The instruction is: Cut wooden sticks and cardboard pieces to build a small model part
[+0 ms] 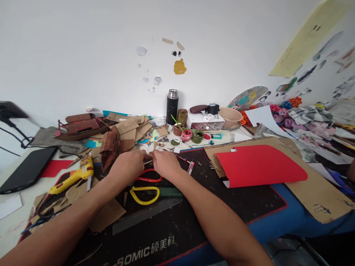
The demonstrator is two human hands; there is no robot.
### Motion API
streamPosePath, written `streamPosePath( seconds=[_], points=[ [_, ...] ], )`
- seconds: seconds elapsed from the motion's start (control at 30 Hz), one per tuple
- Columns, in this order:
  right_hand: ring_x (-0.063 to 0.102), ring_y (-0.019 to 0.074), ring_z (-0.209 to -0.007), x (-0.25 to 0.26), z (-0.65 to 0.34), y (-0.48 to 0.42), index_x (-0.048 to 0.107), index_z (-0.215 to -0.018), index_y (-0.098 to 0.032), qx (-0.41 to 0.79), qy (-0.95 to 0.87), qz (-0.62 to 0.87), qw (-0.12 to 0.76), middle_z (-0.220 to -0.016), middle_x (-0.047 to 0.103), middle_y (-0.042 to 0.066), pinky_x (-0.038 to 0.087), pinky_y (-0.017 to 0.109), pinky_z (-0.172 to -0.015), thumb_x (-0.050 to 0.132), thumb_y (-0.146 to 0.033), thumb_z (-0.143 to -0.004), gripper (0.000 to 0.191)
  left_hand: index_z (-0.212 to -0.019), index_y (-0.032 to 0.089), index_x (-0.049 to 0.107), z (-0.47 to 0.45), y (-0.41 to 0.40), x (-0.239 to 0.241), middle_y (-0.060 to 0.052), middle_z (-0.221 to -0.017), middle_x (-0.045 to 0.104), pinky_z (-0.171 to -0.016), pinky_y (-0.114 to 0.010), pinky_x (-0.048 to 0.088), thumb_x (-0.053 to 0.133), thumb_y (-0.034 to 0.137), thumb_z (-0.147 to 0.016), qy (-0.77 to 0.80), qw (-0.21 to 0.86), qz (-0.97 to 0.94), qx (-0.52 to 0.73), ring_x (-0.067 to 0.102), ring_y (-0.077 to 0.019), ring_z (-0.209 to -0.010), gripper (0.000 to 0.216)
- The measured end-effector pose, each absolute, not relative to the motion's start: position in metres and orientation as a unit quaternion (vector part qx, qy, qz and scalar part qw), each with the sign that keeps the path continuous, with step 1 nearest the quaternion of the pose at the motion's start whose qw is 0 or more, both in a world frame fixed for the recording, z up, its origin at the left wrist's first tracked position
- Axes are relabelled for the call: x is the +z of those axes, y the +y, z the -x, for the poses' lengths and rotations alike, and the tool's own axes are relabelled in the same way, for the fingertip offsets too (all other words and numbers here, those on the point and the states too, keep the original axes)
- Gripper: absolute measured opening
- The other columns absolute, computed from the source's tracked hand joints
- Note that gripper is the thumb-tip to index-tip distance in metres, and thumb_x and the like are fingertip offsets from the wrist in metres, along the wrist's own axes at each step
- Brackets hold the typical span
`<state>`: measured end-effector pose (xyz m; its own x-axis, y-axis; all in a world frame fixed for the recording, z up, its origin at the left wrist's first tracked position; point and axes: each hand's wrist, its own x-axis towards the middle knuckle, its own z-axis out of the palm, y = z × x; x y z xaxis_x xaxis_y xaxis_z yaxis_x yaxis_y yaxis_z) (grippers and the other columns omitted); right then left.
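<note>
Handwork is being done at a cluttered table point(11, 227), where a left hand point(129, 163) and a right hand point(166, 164) are held close together over the far part of a dark mat point(230, 199). Fingers of both are curled inward, nearly meeting; a small pale piece point(145, 147) is seen at their tips, but whether it is pinched cannot be told, nor how far its shaping has been taken. A reddish-brown model boat point(83, 128) appears largely assembled, while a ribbed, curved brown piece point(110, 145) is placed nearby. Flat, matte cardboard scraps point(129, 126) are heaped behind, apparently cut but not joined. At right, a smooth red sheet point(260, 165), curled at one edge, is laid over stiff cardboard point(313, 197), seemingly unused. Nearer than the hands, a glossy red handle loop point(149, 180) and a yellow handle loop point(145, 203) are left lying; a yellow glue gun point(73, 179) is set down at left.
</note>
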<state>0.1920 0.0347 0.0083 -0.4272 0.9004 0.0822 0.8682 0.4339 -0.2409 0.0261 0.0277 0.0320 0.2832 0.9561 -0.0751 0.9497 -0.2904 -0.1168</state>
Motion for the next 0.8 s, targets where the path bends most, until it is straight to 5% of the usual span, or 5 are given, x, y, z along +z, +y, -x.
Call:
streamPosePath(
  seconds=[0.8],
  points=[
    [0.076, 0.0274, -0.096, 0.011, -0.182, 0.039, 0.071, -0.117, -0.016, 0.105, -0.812, 0.558, 0.132, -0.105, 0.080, 0.015, 0.049, 0.033, -0.079, 0.037, -0.036, -0.115, 0.040, -0.115, 0.008, 0.070, -0.037, 0.025, 0.038, -0.025, -0.096, 0.080, -0.069, -0.042, 0.057, 0.027, 0.019, -0.103, -0.620, 0.041, 0.783, 0.031, 0.079, -0.0386, -0.085, 0.046]
  ],
)
